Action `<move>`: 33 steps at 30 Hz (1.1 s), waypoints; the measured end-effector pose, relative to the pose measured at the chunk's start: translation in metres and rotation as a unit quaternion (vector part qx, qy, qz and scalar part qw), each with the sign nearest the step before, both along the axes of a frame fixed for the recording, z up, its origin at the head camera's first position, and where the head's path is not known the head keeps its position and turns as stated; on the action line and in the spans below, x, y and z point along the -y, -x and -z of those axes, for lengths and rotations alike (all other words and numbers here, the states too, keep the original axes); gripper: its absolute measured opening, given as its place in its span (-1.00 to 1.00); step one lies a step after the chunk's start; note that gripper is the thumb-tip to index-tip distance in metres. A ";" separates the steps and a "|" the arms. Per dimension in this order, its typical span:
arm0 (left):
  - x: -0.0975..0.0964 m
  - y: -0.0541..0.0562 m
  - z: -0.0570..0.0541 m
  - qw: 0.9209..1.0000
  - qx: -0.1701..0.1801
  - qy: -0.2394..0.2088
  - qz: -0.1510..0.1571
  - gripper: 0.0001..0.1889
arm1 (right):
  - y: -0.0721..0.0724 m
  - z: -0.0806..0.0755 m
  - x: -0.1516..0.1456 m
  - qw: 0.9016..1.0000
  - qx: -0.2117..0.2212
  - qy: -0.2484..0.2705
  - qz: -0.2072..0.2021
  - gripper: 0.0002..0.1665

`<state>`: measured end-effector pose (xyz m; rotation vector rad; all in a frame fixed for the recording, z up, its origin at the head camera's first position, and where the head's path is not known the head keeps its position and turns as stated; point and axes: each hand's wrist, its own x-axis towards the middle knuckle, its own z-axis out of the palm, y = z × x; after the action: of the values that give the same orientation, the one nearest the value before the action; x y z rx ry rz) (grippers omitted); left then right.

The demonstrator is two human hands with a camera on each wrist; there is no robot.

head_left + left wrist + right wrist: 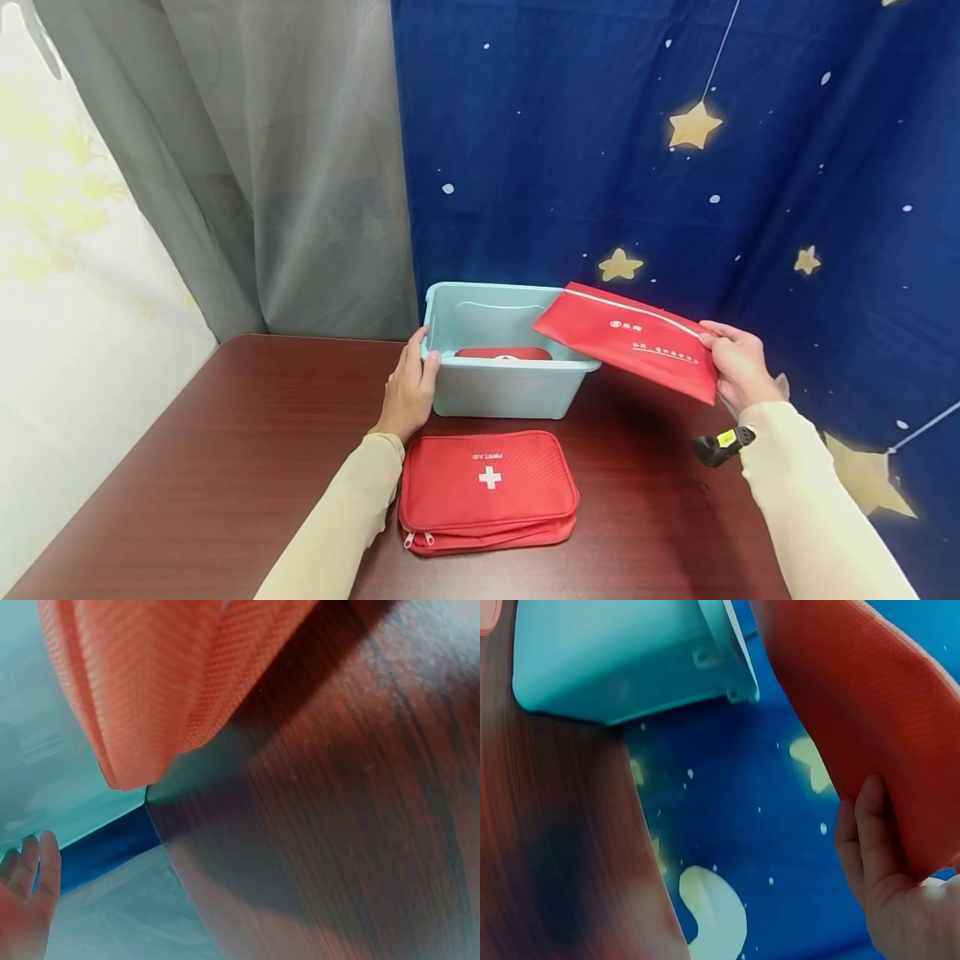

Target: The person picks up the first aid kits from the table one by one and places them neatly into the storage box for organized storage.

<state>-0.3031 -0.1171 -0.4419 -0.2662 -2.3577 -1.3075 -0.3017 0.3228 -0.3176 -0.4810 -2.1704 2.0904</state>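
Red pouch [622, 342] above the tabletop [300, 450], pinched by one end between thumb and fingers of the right grip [738, 362].
Reaching leftward from the right grip, white stripe and lettering facing up, far end overlapping in view the right rim of a light-blue bin [510, 393]; impossible to tell whether touching. At the bin's left front corner, the left grip [411, 392], fingers straight against it. Just right of the left grip, inside the bin, a partly hidden red item [480, 353]. Below and right of the left grip, a red first-aid bag [487, 500], white cross up. Behind both, a star-patterned blue curtain [540, 125].
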 end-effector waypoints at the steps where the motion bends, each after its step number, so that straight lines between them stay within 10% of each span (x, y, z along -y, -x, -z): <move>1: 0.000 0.000 0.000 1.000 0.000 -0.001 0.001 -0.44 | 0.001 -0.001 0.005 1.000 -0.001 0.001 -0.001 -0.38; 33: 0.000 0.003 0.002 1.000 -0.016 0.000 0.001 -0.44 | 0.026 -0.013 0.092 0.999 -0.012 -0.011 -0.046 -0.41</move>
<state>-0.3061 -0.1174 -0.4437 -0.2874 -2.3307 -1.2947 -0.3281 0.2309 -0.3045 -0.3570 -2.2400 2.1047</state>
